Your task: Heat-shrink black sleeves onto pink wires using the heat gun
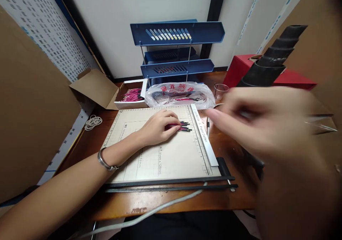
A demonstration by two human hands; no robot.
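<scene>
A pale cable [160,207] runs along the near edge of the brown, glossy tabletop [213,201]. The paper cutter [181,158], its cream board printed with guide lines, takes up the middle. Beyond it sit an open box [130,105] of pink-and-black pieces and a plastic bag [153,98] with red print; behind them stand a blue rack [203,33] and a white wall [165,1].

Nearest the camera, the right hand [267,122] is raised and blurred; I cannot tell whether its grip is clamped on anything. The left hand [163,125] rests on the board, its grip closed around a bundle [184,126] of thin, dark-tipped pieces, whose ends stick out past the fingertips toward the white strip [204,135].
</scene>
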